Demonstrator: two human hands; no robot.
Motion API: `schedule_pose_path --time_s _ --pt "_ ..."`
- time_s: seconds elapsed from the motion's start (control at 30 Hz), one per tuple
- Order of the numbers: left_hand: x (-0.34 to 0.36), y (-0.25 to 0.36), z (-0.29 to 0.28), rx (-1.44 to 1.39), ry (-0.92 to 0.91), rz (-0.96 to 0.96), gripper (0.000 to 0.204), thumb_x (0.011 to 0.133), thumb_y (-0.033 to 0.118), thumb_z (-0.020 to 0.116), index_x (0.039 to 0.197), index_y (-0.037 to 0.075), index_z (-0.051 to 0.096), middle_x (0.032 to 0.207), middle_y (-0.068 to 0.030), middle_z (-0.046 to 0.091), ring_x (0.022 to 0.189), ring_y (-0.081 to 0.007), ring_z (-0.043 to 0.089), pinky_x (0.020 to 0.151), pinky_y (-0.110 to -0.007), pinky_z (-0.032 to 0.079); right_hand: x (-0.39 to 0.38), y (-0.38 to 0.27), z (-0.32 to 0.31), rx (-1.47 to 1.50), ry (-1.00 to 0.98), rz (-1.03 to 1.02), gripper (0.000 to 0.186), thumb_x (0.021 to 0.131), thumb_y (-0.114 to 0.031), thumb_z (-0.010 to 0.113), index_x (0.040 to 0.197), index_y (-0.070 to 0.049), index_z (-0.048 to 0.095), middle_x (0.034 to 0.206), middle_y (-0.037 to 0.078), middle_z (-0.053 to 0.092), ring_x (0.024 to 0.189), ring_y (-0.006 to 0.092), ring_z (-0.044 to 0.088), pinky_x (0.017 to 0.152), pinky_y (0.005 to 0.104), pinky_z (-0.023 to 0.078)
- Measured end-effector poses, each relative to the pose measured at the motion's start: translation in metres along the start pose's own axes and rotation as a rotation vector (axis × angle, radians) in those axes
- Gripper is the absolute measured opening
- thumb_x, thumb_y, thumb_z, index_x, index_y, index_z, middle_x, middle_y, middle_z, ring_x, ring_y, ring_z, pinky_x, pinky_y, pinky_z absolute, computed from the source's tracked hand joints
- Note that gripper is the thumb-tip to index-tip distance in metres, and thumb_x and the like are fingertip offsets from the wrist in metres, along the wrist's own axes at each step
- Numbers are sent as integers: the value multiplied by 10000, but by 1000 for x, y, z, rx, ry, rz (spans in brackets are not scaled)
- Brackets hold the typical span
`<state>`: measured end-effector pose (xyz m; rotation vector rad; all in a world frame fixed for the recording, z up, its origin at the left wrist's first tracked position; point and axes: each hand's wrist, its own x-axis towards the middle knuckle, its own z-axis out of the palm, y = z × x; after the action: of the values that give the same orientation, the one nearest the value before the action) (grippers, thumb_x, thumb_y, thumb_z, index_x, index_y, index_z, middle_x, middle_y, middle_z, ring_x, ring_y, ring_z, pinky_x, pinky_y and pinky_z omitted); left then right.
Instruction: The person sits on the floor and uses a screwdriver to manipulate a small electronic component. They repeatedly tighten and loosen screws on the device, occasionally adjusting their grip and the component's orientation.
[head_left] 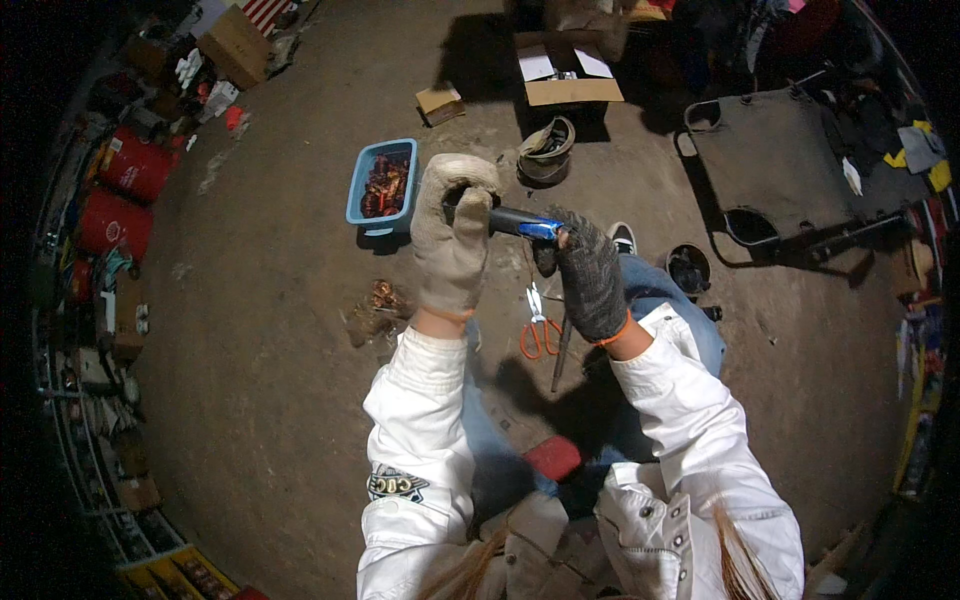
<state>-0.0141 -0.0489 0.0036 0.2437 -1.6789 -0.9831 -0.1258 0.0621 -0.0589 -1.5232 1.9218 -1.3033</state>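
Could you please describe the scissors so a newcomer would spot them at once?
Above the brown floor, find the right hand, gloved in dark grey. Just left and below in the picture are the scissors, silvery blades toward its top. Bright orange loop handles set them apart from the thin dark rod beside them.

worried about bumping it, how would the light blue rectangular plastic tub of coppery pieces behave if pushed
The blue tub probably feels heavy for its size, given the coppery pieces inside. Its broad shape suggests sliding rather than tipping; the loose-looking pile might shift.
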Motion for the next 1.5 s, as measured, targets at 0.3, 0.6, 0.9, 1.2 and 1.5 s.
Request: schedule_pose_path --time_s 0.3,0.6,0.9,1.2,1.5 --pt "6 3 2 78 -3 66 283 975 320 502 918 46 542 880 -36 520 793 -133 502 742 -252 408 11 -17 -15 368 39 -15 183 927 -219 546 915 -40 583 694 132 582 642 277 581 561 367 434" --pt "-6 3 23 12 114 -143 304 1022 325 380 962 59 514 884 -41 538 774 -109 511 715 -235 440 6 -13 -6 199 137 58 126 901 -135 575 970 -32 596 842 175 592 735 332 571 625 404 451" --pt "-8 4 26 -193 168 -287 327 1017 348 384 962 54 514 858 -40 538 725 -103 520 659 -231 457 8 -15 -8 221 95 -144 247 972 -232 506 1086 -18 551 931 143 591 761 287 581 682 373 473" --pt "-10 2 24 -51 200 -248 318 1013 344 402 951 55 521 848 -46 548 726 -111 530 660 -232 464 13 -2 -11 358 36 -157 238 998 -219 452 1027 -18 577 887 105 602 761 257 586 675 365 471" --pt "-10 -1 24 -218 186 -331 321 1006 358 423 938 67 537 802 -33 545 690 -102 529 627 -227 470 23 -22 -41 -103 406 -595 347 775 -284 727 963 -28 586 876 104 591 824 244 568 739 359 447"
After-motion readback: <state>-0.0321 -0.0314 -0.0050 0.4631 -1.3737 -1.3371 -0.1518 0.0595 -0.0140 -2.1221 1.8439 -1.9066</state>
